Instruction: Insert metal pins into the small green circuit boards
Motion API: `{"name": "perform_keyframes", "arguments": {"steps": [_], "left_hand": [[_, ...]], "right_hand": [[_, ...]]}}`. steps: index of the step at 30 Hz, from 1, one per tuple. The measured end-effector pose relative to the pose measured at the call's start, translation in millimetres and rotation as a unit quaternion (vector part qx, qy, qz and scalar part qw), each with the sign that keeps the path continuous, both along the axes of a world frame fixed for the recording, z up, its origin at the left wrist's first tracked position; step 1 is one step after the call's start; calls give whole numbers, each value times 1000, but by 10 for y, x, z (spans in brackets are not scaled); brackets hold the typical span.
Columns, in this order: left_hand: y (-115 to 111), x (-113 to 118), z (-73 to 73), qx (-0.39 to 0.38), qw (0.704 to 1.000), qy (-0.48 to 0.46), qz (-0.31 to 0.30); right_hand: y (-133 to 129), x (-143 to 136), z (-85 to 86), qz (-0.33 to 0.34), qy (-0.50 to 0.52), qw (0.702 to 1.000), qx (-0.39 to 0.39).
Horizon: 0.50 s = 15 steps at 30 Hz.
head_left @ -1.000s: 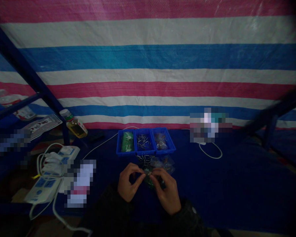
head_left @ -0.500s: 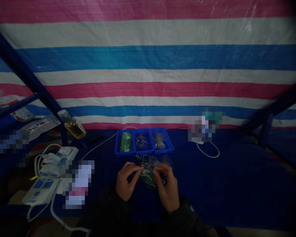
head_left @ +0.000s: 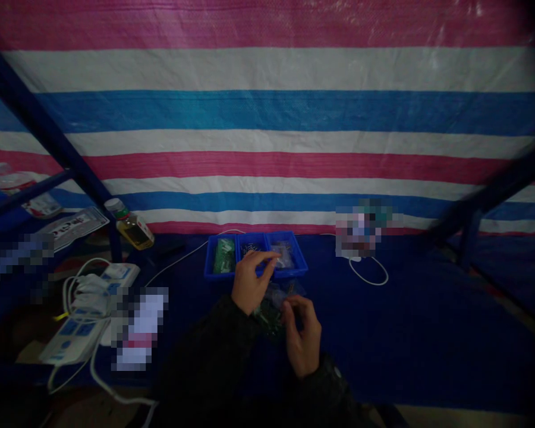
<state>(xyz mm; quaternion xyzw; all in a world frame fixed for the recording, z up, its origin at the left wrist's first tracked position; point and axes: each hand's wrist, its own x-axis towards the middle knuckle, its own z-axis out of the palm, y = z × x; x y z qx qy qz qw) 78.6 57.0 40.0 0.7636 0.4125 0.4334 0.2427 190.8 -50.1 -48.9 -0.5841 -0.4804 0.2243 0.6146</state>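
two hands show in the head view. the left hand (head_left: 249,285) is at the near edge of three blue trays (head_left: 220,276), hiding part of the middle one, thumb and forefinger bent toward each other with a narrow gap; whether something small sits between the tips, i cannot tell. nearer and to its right, the right hand (head_left: 308,342) has thumb and forefinger tips close together, its hold also unclear. a dim green heap (head_left: 267,319) lies between the hands, close by the right one's fingertips, with clear bags (head_left: 294,289) just beyond. past the left hand, the trays hold green packs (head_left: 224,255), metal pins (head_left: 248,246) and bagged pieces (head_left: 286,255). well to its left are a white power strip (head_left: 71,348) and a bottle (head_left: 135,230).
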Motion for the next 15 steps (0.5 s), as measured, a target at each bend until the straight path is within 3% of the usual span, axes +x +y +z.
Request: {"name": "perform_keyframes", "arguments": {"steps": [3, 6, 11, 15], "left_hand": [[166, 106, -27, 13, 995, 95, 14], [177, -12, -107, 14, 991, 124, 42], [-84, -431, -178, 13, 991, 109, 72], [-288, -597, -227, -77, 976, 191, 73]], "right_hand": [[-11, 31, 13, 1, -7, 1000, 1], [-41, 89, 17, -4, -2, 1000, -3], [-76, 151, 48, -3, -2, 1000, -10], [-69, 127, 79, 14, -21, 1000, -15]]}}
